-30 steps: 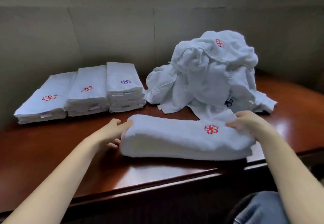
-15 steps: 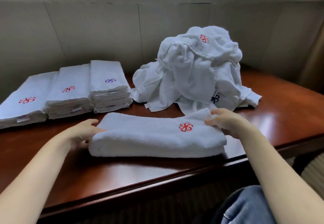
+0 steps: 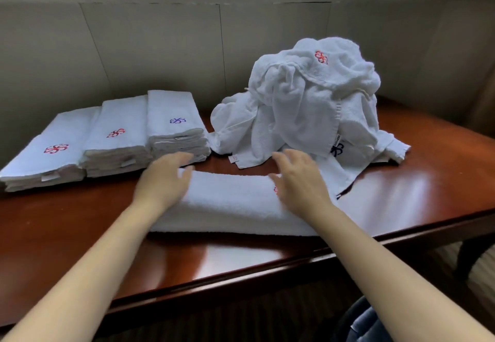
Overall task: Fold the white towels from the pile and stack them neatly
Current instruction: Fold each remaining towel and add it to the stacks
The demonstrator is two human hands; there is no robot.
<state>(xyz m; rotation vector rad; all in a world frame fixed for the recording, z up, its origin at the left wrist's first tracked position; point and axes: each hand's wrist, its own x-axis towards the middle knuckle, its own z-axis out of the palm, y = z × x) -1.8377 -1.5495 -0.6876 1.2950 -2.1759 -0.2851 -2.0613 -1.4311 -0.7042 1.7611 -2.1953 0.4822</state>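
Both hands lie spread and flat over the folded towel [image 3: 235, 202], the left hand [image 3: 166, 178] at its left end and the right hand [image 3: 297, 181] near its red emblem, neither gripping the cloth as far as the blur allows. This long folded strip rests on the table [image 3: 80, 223] near the front edge, with three stacks of folded towels [image 3: 112, 138] behind to the left and the unfolded pile [image 3: 308, 105] behind to the right. To finish the fold cleanly, the person would likely smooth outward, then bring one end squarely over the other so the edges match the stacks.
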